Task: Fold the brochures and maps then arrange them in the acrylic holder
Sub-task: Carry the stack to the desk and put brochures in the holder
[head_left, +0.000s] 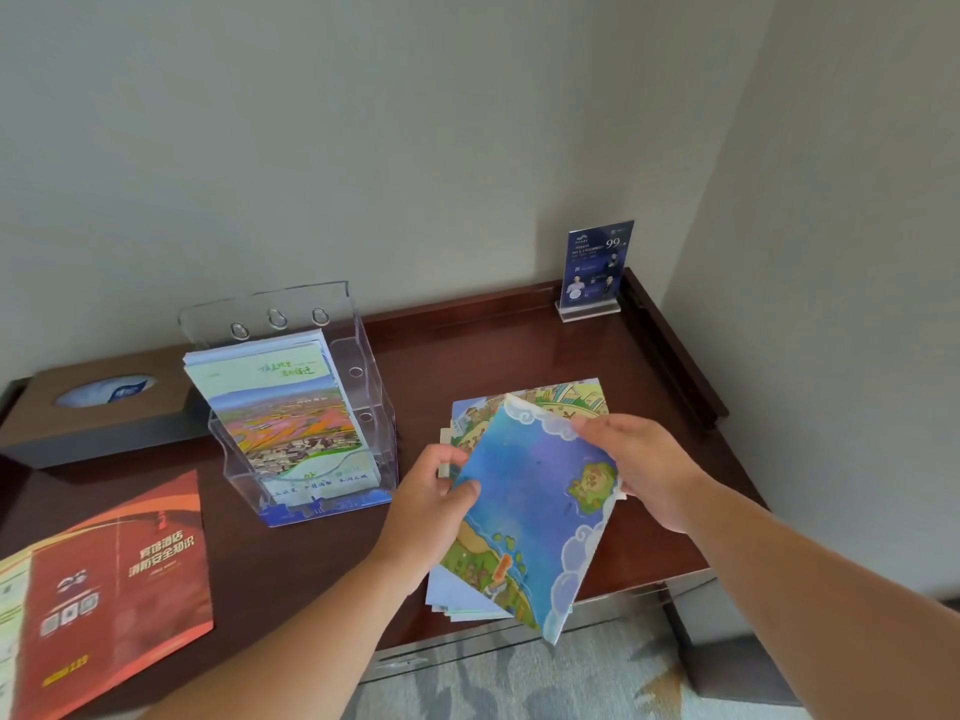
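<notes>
While the left hand [431,491] pinches the left edge of the illustrated map [535,511], thumb on the blue printed face and fingers behind it, the right hand [644,465] grips the map's far right edge with its fingers curled over the white cloud border. The two hands are apart, one on each side of the sheet. They hold the map tilted above the near right part of the dark wooden desk [519,345], and its near corner hangs out past the desk's near edge. Under it a loose stack of sheets [561,400] lies on the desk, the top one showing a cartoon town at its far end and pale corners poking out at the near left. Left of the hands and farther back stands the acrylic holder [291,304], with upright brochures [291,418] in it that show coloured fields on the front. A red brochure [130,579] with white lettering lies flat and partly unfolded at the near left. A brown tissue box [104,413] sits at the far left, just beside the holder, and a blue sign card [595,267] stands in a clear base at the far right corner.
</notes>
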Available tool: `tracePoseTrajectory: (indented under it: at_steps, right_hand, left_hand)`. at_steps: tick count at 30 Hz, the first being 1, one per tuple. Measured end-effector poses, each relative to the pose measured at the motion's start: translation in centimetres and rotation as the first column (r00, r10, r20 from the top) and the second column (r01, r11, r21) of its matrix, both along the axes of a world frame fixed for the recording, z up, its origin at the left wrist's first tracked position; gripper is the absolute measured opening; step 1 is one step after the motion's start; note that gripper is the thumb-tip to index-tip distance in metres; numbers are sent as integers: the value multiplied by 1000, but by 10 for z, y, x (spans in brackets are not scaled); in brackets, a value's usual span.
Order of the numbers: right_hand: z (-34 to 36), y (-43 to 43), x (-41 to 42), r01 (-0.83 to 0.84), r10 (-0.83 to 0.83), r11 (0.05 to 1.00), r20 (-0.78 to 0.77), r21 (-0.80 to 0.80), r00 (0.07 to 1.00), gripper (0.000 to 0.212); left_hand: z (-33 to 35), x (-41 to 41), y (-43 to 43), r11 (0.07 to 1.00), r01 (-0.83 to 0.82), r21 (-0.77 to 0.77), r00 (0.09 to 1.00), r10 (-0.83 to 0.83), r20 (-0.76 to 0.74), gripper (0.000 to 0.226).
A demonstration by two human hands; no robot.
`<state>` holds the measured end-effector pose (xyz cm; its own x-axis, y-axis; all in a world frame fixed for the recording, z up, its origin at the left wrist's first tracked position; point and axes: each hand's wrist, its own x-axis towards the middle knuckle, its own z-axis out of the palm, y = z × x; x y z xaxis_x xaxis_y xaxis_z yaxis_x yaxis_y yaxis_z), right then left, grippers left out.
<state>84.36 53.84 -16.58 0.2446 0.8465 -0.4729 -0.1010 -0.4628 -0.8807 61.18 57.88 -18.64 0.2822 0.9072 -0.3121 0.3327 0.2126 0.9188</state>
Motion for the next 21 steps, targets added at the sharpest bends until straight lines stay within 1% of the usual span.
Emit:
tracePoseTrajectory:
  at_steps: [2,5,9,14,16,19,21]
  right_hand:
    - [-1,-2,0,-47,47,999,-24,-13,999,31]
    - [1,-4,1,-116,116,991,-2,-60,993,24]
    - [2,-4,0,-94,96,993,15,-73,995,15]
    - [3,-6,-1,-93,94,994,10,-60,996,18]
    - [4,-7,0,-84,85,995,12,-48,996,17]
    - [5,-8,2,-76,77,996,33,-37,996,16]
    - [6,-10,3,-78,80,996,58,-36,995,17]
  left_hand:
    - [4,0,0,999,40,5,999,-40,8,26]
    - [7,-3,2,998,69,3,997,-69,23,25]
    - [4,-4,4,996,82,26,997,-83,12,26]
    - [-2,-7,7,996,87,26,996,-87,10,24]
    - [-6,-7,9,997,47,62,999,-45,-27,18]
    - [-15,-7,13,983,-128,135,985,142,-98,9]
    - [-19,-7,17,970,-226,91,964,236,-119,4]
